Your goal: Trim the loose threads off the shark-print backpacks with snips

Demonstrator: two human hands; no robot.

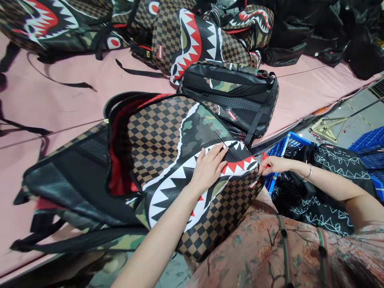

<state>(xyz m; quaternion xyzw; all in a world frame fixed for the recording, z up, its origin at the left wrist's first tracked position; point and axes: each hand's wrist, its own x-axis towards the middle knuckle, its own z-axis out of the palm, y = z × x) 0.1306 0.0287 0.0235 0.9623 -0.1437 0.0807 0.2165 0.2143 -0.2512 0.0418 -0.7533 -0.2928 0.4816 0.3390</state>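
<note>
A checkered and camouflage backpack [156,136] with a shark-mouth print lies in front of me, its main compartment gaping at the left and showing a red lining [117,168]. My left hand [209,166] rests flat on the printed front, fingers spread, holding nothing. At the bag's right end, my right hand [270,165] has its fingers pinched together beside a small red piece [264,160]. What exactly lies between those fingertips is too small to tell. A small red label [254,183] shows just below them.
On the pink table [81,96], another backpack [240,92] lies strap side up behind this one. More shark-print bags [192,40] and black bags [285,40] line the back. Blue crates [288,140] with black-and-white patterned bags [339,160] stand at the right.
</note>
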